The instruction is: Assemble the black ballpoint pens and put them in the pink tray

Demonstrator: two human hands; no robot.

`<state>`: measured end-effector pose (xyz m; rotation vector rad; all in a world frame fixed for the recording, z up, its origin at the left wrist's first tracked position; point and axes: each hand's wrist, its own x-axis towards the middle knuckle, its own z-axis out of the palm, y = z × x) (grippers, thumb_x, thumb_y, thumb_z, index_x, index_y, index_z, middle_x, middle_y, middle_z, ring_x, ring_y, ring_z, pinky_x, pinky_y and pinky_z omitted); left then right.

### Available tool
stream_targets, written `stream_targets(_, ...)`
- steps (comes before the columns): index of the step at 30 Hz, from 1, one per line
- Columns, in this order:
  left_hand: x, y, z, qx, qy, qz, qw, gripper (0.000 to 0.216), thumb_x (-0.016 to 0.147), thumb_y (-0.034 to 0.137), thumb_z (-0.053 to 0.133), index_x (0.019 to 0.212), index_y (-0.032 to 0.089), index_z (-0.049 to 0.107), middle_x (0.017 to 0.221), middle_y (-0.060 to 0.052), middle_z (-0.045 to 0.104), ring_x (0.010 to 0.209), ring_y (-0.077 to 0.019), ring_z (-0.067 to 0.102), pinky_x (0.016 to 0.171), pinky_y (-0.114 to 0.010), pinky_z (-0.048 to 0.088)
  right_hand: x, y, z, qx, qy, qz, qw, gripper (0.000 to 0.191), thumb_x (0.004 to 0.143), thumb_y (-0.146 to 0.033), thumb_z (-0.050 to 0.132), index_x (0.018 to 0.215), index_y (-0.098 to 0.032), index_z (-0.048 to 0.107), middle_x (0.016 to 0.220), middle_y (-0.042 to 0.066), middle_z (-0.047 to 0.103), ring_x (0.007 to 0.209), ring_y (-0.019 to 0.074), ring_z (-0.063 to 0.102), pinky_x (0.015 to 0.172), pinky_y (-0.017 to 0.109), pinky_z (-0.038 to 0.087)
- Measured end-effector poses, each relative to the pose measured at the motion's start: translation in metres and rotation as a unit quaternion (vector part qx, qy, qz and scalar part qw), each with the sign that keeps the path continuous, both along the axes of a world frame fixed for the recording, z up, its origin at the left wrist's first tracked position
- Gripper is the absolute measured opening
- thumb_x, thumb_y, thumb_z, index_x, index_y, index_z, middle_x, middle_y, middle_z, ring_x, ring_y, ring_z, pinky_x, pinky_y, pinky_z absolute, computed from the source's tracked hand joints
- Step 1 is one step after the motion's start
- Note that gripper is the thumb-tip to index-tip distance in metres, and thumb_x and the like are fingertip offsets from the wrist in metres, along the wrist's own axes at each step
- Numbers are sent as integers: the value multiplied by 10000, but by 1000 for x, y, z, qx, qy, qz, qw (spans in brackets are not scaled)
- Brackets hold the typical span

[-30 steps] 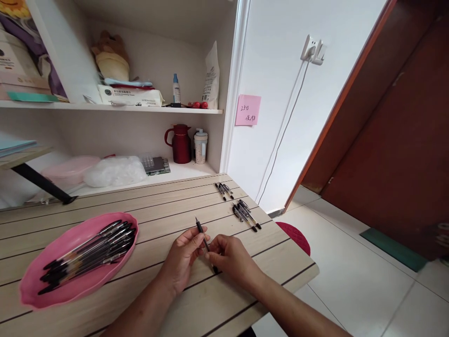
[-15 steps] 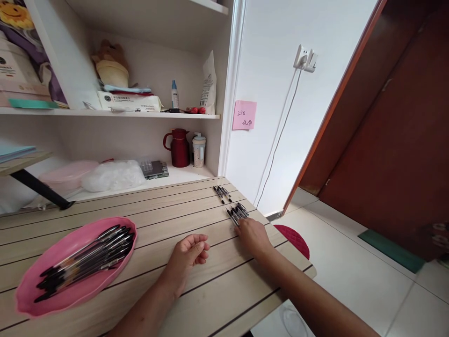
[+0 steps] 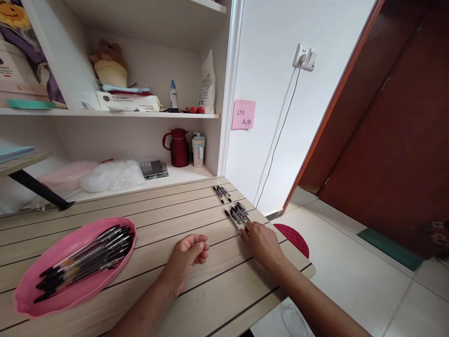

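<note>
My left hand point(image 3: 189, 252) rests on the wood-slat table point(image 3: 150, 243), its fingers loosely curled and apart, with nothing in them. At the right, my right hand point(image 3: 261, 241) is low over the table with bent fingers. Its fingertips close on the near end of a black pen point(image 3: 231, 220), the leftmost of a group. Several more clear-barrelled pens with black caps point(image 3: 240, 212) lie side by side just beyond the fingers. Farther back is a smaller group of pens point(image 3: 221, 193). A pink scalloped tray point(image 3: 24, 297) on the left holds a pile of similar pens point(image 3: 87, 257).
Behind the table stand white shelves point(image 3: 189, 114) with a dark red jug point(image 3: 179, 147), a cup point(image 3: 198, 150) and a plastic bag point(image 3: 114, 175). A black bracket point(image 3: 40, 189) meets the table at the back left. Below the right edge is a red round seat point(image 3: 293, 238).
My right hand has shifted slightly right and toward me, so more of the leftmost pen shows. My left hand and the tray have stayed where they were.
</note>
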<state>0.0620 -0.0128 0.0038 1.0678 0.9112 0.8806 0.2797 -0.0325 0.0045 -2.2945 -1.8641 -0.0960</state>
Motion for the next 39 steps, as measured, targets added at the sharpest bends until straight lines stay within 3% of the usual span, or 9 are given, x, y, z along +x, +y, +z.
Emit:
stream_targets(11, -1, 2, -2, 2, 11, -6, 1000, 217, 695, 260, 614, 880, 146, 618, 753, -40, 622, 619, -106, 538, 612, -251, 425, -12, 7, 1, -41, 4, -4, 999, 269, 853, -330, 380, 881, -159, 585, 905, 109, 637, 843, 209, 591, 650, 279, 349)
stream_targets(39, -2, 4, -3, 1, 8, -11, 1000, 243, 677, 277, 632, 877, 140, 624, 741, -45, 627, 608, -106, 540, 619, -262, 430, -2, -3, 4, 5, 13, -24, 1000, 264, 836, -365, 408, 809, -160, 572, 816, 82, 637, 749, 194, 587, 577, 262, 301)
